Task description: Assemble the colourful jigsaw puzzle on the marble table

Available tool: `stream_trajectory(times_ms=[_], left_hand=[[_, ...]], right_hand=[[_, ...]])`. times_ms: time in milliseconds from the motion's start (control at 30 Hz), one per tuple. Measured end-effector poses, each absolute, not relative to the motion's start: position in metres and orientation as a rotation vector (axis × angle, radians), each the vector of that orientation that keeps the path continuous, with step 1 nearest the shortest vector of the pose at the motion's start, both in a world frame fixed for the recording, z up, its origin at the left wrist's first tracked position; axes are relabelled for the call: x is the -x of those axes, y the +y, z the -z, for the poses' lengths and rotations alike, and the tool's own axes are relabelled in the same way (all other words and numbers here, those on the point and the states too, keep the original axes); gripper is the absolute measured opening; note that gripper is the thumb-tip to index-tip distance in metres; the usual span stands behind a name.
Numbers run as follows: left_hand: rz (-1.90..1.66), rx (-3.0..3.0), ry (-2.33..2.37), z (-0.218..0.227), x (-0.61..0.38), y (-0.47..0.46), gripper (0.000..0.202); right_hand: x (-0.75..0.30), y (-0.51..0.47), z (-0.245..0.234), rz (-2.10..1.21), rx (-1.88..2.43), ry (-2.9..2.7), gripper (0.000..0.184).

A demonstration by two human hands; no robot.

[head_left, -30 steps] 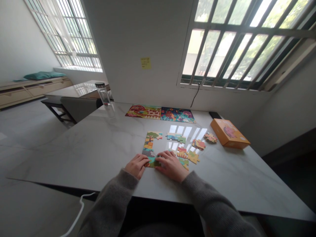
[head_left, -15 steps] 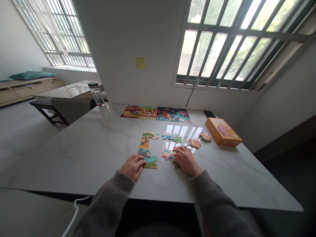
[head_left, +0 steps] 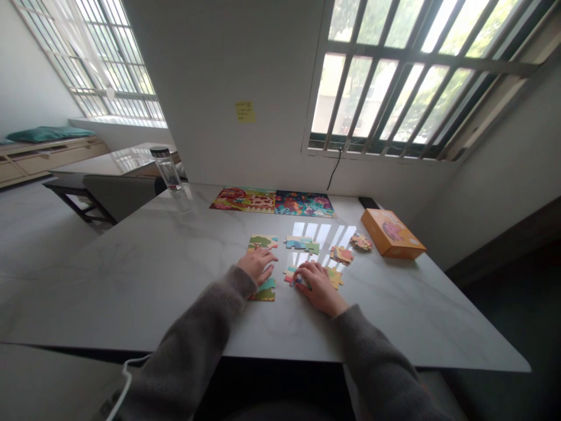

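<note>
My left hand (head_left: 258,265) lies over the middle of a joined strip of jigsaw pieces (head_left: 263,241), covering part of it. Its fingers are stretched out and the thumb is apart. The strip's teal lower end (head_left: 266,290) shows below the hand. My right hand (head_left: 322,289) is curled, thumb and fingertips round a small jigsaw piece with some blue on it (head_left: 298,280). Close by lie a red and teal piece (head_left: 288,273) and a yellow piece (head_left: 335,277), partly hidden by that hand. Joined blue and green pieces (head_left: 302,244) lie farther back.
Two stacks of jigsaw pieces, one nearer (head_left: 340,255) and one farther (head_left: 361,242), sit at right beside an orange box (head_left: 393,234). Two finished pictures, a farm (head_left: 243,199) and a dark blue one (head_left: 305,204), lie near the wall. A glass bottle (head_left: 167,169) stands at left.
My left hand has moved up and right from the strip's lower left edge onto its middle. My right hand has shifted left, its fingers now round a small piece.
</note>
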State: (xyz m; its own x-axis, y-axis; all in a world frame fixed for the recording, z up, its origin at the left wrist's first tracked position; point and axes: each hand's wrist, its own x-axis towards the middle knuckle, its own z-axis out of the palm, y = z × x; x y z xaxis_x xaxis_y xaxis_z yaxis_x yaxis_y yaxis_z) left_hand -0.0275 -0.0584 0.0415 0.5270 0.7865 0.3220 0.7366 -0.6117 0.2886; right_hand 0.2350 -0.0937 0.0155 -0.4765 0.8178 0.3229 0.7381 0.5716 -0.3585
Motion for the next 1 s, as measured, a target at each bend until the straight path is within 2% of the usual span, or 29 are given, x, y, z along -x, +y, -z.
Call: stream_trajectory(times_ms=[167,367,500,733,1000], left_hand=[[-0.639,-2.583,1.479,-0.039,0.018,-0.009,0.04],[-0.517,-2.514,1.757,-0.014,0.009,0.002,0.058],[-0.394,-2.484,1.823,0.001,0.011,0.001,0.056],[-0.415,-2.504,1.835,0.004,0.013,0.001,0.053],[-0.437,-2.505,1.842,0.005,0.013,-0.002,0.053]], right_hand=[[-0.238,-0.091,-0.015,-0.252,1.24,-2.358,0.039],[-0.237,-0.094,-0.018,-0.255,1.201,-2.353,0.041],[-0.236,-0.095,-0.021,-0.214,1.182,-2.36,0.041],[-0.229,-0.094,-0.035,-0.038,1.118,-2.467,0.054],[-0.219,-0.043,-0.049,0.055,1.052,-2.578,0.05]])
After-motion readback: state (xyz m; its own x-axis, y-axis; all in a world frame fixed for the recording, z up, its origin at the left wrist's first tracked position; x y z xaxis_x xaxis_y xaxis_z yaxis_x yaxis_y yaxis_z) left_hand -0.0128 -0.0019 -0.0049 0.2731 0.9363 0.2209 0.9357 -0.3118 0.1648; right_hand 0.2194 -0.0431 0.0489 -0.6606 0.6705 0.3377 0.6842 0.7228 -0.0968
